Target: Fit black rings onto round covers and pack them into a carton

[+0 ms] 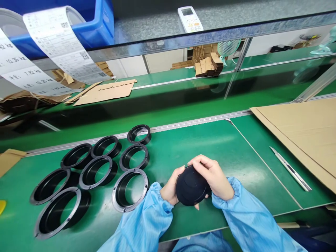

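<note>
Both hands hold one black round part with a dark, flat face, just above the front of the green table. My left hand grips its left side, thumb along the rim and some fingers hidden beneath. My right hand closes over its upper right edge, with fingers lying on top. Whether the part is a lid or a closed ring, I cannot tell. To the left stand several black flanged rings, open through the middle, some of them touching one another.
A utility knife lies to the right beside large cardboard sheets. Above the table runs a shelf with a blue bin, printed label strips and a white remote control. Flat cardboard lies behind a green divider.
</note>
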`<state>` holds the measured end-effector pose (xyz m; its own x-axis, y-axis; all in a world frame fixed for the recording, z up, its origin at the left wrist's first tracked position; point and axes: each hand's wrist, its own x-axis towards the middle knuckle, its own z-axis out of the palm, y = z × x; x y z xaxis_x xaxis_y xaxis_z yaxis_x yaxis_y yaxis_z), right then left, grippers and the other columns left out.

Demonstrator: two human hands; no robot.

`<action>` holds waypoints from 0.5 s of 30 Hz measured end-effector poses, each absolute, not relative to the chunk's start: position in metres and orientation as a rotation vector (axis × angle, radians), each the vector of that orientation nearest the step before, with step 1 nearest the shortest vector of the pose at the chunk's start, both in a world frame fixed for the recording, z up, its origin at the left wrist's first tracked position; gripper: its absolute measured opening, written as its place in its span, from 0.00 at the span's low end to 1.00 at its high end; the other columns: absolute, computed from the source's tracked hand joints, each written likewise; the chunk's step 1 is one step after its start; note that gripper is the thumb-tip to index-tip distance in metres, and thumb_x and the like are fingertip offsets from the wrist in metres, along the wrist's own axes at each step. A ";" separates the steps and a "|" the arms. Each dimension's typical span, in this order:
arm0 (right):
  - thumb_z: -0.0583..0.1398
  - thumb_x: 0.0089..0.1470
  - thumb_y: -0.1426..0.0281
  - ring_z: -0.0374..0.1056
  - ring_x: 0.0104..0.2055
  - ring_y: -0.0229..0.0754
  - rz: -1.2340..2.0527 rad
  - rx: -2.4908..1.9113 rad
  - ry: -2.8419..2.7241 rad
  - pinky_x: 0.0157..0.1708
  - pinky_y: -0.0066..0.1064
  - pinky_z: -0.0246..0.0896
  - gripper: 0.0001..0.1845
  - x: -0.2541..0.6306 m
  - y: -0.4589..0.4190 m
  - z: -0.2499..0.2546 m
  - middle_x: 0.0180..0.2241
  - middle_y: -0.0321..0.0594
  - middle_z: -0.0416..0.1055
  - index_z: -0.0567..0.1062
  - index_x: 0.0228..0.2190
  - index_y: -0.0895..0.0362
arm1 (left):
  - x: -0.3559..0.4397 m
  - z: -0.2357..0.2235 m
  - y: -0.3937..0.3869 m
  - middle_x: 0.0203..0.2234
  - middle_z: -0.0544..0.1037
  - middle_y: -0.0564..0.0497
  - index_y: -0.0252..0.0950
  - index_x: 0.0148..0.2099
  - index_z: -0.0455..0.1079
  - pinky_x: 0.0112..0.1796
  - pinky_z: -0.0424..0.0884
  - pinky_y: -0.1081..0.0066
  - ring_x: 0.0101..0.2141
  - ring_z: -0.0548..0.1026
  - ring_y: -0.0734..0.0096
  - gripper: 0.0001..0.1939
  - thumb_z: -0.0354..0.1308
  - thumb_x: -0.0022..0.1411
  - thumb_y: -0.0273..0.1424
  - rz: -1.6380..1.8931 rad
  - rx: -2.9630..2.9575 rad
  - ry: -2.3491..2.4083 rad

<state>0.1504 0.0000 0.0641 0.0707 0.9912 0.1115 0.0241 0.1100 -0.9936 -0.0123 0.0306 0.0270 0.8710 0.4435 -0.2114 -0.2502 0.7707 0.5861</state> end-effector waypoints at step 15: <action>0.60 0.60 0.48 0.73 0.38 0.44 1.106 -1.121 -0.775 0.37 0.32 0.70 0.23 0.168 0.011 0.054 0.35 0.42 0.77 0.81 0.33 0.55 | -0.012 0.037 0.034 0.51 0.78 0.36 0.37 0.64 0.68 0.32 0.77 0.58 0.43 0.80 0.41 0.34 0.54 0.64 0.53 0.400 0.523 0.254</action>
<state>0.1676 0.0114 0.0543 0.2993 0.9532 -0.0422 -0.2858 0.0473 -0.9571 -0.0123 0.0341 0.0368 0.8921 0.4317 -0.1332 -0.3041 0.7919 0.5295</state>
